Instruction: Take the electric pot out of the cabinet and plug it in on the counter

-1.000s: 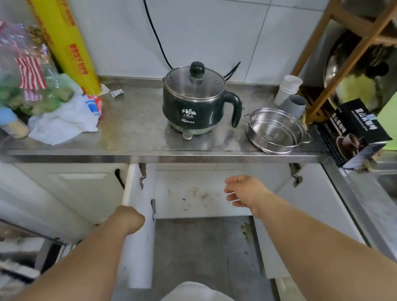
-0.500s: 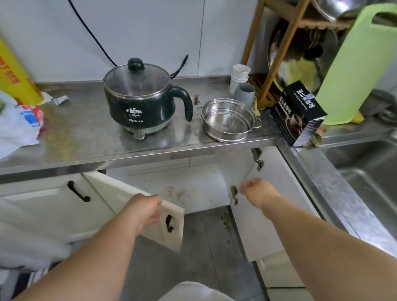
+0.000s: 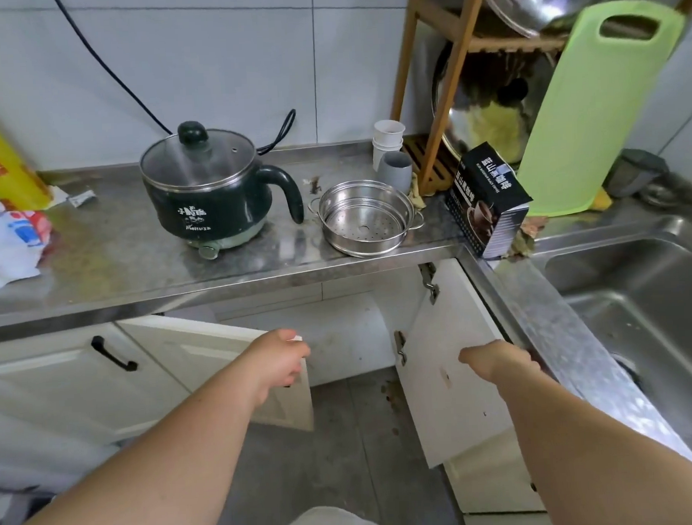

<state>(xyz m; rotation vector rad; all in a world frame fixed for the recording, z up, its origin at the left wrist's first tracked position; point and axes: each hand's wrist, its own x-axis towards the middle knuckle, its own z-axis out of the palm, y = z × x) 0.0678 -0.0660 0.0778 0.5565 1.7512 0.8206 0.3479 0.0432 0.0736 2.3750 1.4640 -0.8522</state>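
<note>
Left hand (image 3: pixel 279 362) grips the left cabinet door (image 3: pixel 230 362) edge, right hand (image 3: pixel 495 361) holds the right cabinet door (image 3: pixel 448 361). The electric pot (image 3: pixel 210 189) sits on the desk (image 3: pixel 110 268), cord trailing up. Swing both doors shut evenly, fingers clear.

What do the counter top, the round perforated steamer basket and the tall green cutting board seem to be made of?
Counter top: brushed stainless steel, judging by dull grey reflections. Round perforated steamer basket: polished stainless steel, mirror-bright. Tall green cutting board: probably plastic, with uniform matte colour and a moulded handle slot.

Electric pot (image 3: pixel 210 192) on counter (image 3: pixel 110 268), hands on both cabinet doors.
</note>
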